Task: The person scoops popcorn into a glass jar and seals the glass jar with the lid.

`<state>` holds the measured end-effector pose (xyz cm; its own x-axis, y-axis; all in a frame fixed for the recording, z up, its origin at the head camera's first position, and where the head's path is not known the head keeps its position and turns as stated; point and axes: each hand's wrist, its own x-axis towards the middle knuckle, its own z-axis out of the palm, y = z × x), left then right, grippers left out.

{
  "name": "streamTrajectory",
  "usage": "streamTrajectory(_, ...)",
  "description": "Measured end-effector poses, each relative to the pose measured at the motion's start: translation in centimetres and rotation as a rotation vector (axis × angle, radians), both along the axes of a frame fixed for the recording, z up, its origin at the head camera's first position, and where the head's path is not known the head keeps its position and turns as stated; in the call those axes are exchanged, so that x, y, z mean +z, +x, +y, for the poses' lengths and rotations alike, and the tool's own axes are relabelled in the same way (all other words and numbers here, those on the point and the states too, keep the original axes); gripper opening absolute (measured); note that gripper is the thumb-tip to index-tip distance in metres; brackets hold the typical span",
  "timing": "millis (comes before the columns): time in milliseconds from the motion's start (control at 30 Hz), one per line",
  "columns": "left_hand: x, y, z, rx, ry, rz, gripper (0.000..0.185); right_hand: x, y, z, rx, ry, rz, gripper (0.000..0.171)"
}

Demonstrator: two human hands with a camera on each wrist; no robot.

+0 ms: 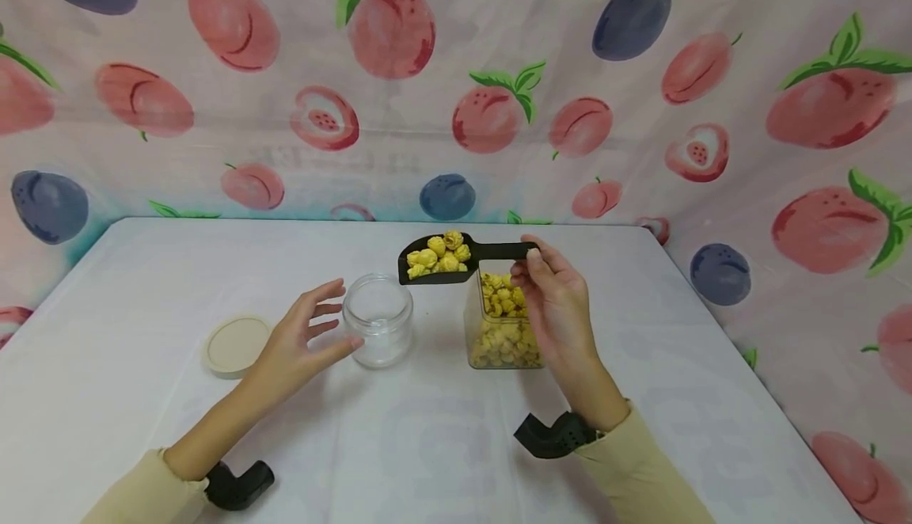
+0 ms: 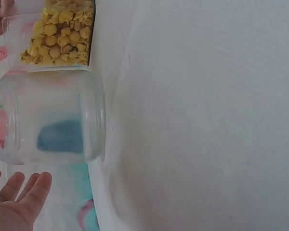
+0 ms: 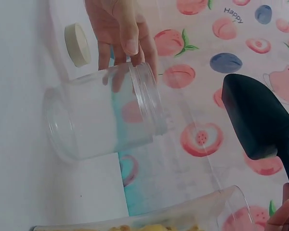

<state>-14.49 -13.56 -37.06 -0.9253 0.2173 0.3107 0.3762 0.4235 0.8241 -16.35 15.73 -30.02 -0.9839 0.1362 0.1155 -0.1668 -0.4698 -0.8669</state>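
Note:
A black scoop (image 1: 438, 260) heaped with yellow popcorn (image 1: 446, 253) is held level by its handle in my right hand (image 1: 559, 294). Its bowl hangs above and just right of the clear glass jar (image 1: 378, 326), which stands upright with no lid. My left hand (image 1: 302, 342) is beside the jar's left side, fingers spread and thumb toward the jar's near side. In the left wrist view those fingertips (image 2: 41, 185) show a gap from the glass. Below the right hand stands a clear square container (image 1: 506, 342) of popcorn, partly hidden by that hand.
A round cream lid (image 1: 235, 346) lies flat on the white table (image 1: 427, 445), left of the jar and behind the left forearm. A fruit-print cloth (image 1: 399, 128) hangs along the table's far edge and right side. Each wrist carries a black camera mount (image 1: 556, 435).

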Motion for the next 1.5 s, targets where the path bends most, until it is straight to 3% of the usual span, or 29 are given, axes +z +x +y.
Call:
streamTrajectory(400,-0.3,-1.0,0.0,-0.029,0.030,-0.072,0.063,0.1,-0.3,-0.7,-0.001,0.059,-0.029,0.035)
streamTrajectory(800,0.1,-1.4,-0.1,-0.031,0.046,-0.159,0.061,0.3,-0.7,-1.2,0.009,0.102,-0.055,0.031)
streamTrajectory(1500,0.4,-1.4,0.1,-0.005,0.012,-0.198,0.062,0.4,-1.3,-1.6,0.052,0.371,-0.097,0.031)
